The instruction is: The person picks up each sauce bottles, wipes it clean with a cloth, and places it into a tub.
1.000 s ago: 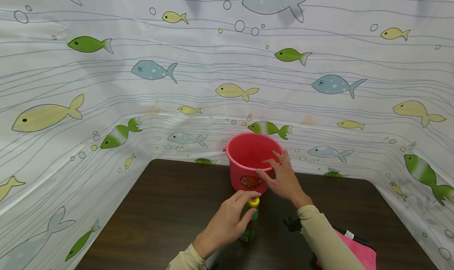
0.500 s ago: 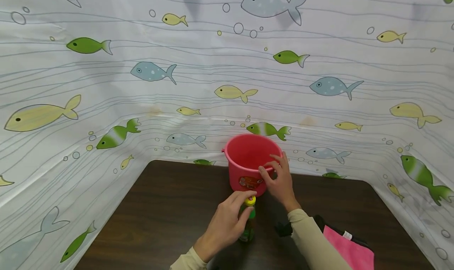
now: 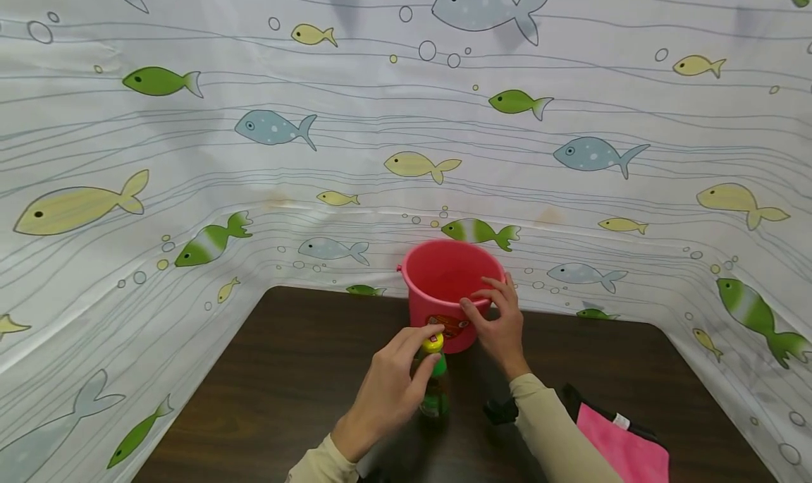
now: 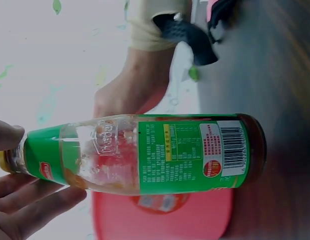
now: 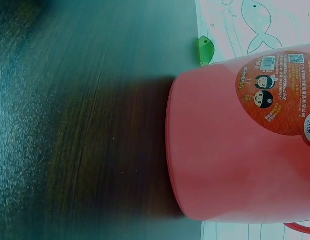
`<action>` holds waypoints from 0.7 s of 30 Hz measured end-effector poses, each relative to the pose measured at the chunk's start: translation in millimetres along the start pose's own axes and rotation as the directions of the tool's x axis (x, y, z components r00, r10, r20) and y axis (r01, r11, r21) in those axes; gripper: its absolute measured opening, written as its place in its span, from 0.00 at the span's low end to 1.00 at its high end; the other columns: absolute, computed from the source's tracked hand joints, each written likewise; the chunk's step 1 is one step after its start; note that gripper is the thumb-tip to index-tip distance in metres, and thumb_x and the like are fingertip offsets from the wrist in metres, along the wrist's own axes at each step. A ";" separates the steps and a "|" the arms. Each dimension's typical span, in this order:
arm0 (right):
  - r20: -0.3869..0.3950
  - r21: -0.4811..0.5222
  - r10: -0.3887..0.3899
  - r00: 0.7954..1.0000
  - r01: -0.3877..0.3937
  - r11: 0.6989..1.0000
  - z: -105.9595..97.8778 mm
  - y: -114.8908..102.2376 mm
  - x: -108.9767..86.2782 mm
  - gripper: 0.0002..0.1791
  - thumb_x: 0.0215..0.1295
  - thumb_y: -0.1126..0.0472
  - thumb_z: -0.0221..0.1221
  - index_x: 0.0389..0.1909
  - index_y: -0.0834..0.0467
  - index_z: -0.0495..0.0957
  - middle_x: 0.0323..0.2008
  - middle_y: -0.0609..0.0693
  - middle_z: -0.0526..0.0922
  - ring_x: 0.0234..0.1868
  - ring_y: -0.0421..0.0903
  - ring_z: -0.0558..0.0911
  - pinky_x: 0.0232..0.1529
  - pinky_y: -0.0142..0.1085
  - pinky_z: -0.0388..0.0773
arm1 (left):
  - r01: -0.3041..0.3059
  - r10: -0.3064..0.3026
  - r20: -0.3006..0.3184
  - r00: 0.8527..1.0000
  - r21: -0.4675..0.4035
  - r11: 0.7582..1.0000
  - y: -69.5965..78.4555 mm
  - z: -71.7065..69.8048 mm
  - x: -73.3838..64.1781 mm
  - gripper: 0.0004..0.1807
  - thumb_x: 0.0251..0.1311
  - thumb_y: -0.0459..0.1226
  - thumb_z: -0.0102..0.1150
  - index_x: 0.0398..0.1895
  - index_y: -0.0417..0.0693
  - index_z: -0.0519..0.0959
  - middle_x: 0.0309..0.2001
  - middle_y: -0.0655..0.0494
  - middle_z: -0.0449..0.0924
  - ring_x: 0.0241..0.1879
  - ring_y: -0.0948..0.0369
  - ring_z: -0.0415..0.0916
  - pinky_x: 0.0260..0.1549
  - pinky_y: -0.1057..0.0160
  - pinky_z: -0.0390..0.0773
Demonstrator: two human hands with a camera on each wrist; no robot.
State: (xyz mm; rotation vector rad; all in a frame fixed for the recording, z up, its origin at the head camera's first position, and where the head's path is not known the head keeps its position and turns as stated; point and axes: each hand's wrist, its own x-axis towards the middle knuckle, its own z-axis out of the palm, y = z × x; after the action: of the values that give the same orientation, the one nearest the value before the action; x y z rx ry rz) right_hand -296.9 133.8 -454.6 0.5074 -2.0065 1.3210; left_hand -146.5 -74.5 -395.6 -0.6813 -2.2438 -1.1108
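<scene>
My left hand point(image 3: 388, 384) pinches a glass sauce bottle point(image 3: 434, 397) near its yellow cap, thumb on one side and fingers on the other. The bottle stands upright in the head view, just in front of a pink bucket point(image 3: 420, 312). In the left wrist view the bottle point(image 4: 195, 155) shows a green label with a barcode and dark residue at its base. Whether its base touches the table cannot be told. My right hand point(image 3: 503, 330) grips the bucket's near right rim, thumb outside and fingers over the inside. The right wrist view shows the bucket's wall point(image 5: 230, 165) and round sticker.
The dark wooden table point(image 3: 304, 370) carries the bucket near its back edge. A pink and black cloth item point(image 3: 624, 441) lies at the right, beside the right sleeve. Behind rises a white fish-print sheet point(image 3: 355, 88).
My right hand has closed on the bucket rim, its thumb now against the outside. The left hand and the bottle have shifted slightly left and away from me.
</scene>
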 end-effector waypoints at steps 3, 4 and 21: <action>0.003 0.002 0.009 1.000 -0.009 1.000 -1.0 -0.4 -0.1 0.10 0.60 0.60 0.74 0.41 0.58 0.87 0.65 0.60 0.81 0.85 0.67 0.54 0.73 0.76 0.59 | -0.034 0.036 -0.033 0.999 0.038 0.999 0.6 -9.8 7.0 0.25 0.63 0.32 0.73 0.64 0.43 0.80 0.55 0.50 0.85 0.49 0.60 0.86 0.51 0.59 0.88; 0.005 0.003 0.013 1.000 -0.013 1.000 -1.3 -0.7 -0.1 0.10 0.61 0.60 0.74 0.41 0.58 0.87 0.65 0.59 0.81 0.85 0.67 0.54 0.73 0.76 0.60 | -0.044 0.046 -0.044 0.998 0.050 0.998 0.9 -13.5 9.8 0.26 0.63 0.31 0.73 0.64 0.43 0.80 0.54 0.49 0.86 0.48 0.60 0.86 0.50 0.59 0.89; 0.033 0.027 0.065 0.997 -0.066 0.997 -2.4 -0.7 1.0 0.10 0.64 0.58 0.73 0.42 0.57 0.86 0.67 0.56 0.80 0.86 0.64 0.51 0.73 0.72 0.64 | -0.101 0.120 -0.151 0.981 0.132 0.986 16.9 -83.2 97.3 0.23 0.69 0.33 0.67 0.65 0.39 0.78 0.57 0.41 0.85 0.50 0.49 0.87 0.39 0.55 0.91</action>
State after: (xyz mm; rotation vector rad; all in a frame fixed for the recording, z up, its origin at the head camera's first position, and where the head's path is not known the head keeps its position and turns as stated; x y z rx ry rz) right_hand -296.4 135.7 -452.9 0.4821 -2.0488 1.3897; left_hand -186.2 -114.6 -279.5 -0.6350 -2.0930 -0.9301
